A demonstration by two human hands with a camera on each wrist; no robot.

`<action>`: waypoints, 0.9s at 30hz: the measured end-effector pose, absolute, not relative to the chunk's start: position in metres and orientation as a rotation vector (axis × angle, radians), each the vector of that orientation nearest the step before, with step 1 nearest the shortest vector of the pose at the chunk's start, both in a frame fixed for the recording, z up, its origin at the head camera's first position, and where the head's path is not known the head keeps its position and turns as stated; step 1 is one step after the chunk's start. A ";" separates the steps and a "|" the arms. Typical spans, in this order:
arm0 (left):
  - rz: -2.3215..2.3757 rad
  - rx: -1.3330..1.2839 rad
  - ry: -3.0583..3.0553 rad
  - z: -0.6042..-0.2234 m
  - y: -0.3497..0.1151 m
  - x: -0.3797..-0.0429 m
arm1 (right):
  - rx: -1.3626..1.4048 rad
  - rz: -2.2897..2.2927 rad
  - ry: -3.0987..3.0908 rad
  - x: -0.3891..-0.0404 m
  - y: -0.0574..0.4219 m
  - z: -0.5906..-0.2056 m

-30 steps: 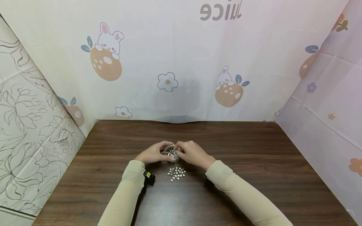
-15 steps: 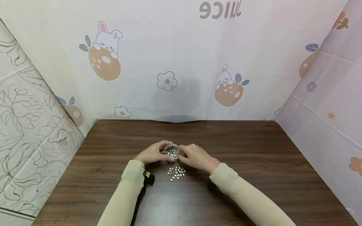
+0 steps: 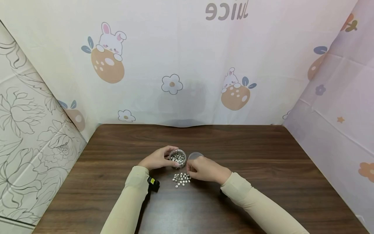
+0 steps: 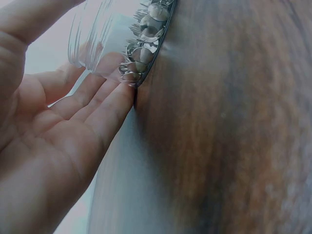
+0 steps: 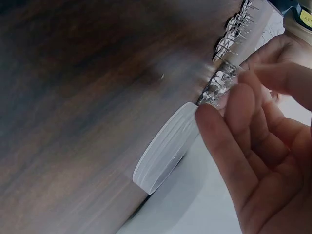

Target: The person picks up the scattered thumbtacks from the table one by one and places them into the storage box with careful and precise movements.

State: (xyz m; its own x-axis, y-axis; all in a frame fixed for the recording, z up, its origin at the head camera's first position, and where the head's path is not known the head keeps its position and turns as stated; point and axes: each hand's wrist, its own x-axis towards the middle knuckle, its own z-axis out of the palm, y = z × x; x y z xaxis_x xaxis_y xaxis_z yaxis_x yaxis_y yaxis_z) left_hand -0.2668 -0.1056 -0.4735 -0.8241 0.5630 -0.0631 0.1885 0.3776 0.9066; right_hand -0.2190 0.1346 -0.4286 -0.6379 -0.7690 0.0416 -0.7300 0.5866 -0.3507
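Observation:
My left hand [image 3: 158, 158] grips a small clear round jar [image 3: 185, 160] on the table, thumb in front and fingers curled behind it. Silver thumbtacks [image 3: 178, 157] fill the jar's lower part; in the left wrist view, heads and pins of these tacks [image 4: 141, 54] show through the wall. To the right of the jar, my right hand [image 3: 208, 169] has its thumb and index finger pinched together beside a loose pile of thumbtacks [image 3: 180, 179]. It pinches a thumbtack, mostly hidden by the fingertips. In the right wrist view, the pile's tacks [image 5: 234, 36] have their pins pointing up.
A clear shallow lid [image 3: 195, 155] lies just behind my right hand; the right wrist view shows the lid's ridged side [image 5: 168, 146]. A black device [image 3: 153, 184] sits at my left wrist. The brown wooden table [image 3: 248, 143] meets a printed curtain [image 3: 193, 48] at the back.
My right hand has left the jar and come right and nearer to me, down to the edge of the tack pile. The lid has come into sight. My left hand keeps its grip.

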 end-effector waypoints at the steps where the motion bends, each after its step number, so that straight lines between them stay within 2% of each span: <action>1: 1.433 0.656 2.279 -0.474 -0.106 -0.267 | -1.276 -0.508 2.680 -0.218 0.135 -0.429; 12: 1.415 0.686 2.291 -0.462 -0.106 -0.261 | -1.163 -0.382 2.618 -0.218 0.132 -0.435; 17: 1.415 0.723 2.254 -0.437 -0.105 -0.248 | -1.204 -0.341 2.651 -0.218 0.132 -0.436; 27: 1.401 0.693 2.259 -0.436 -0.104 -0.246 | -1.285 -0.343 2.677 -0.215 0.133 -0.435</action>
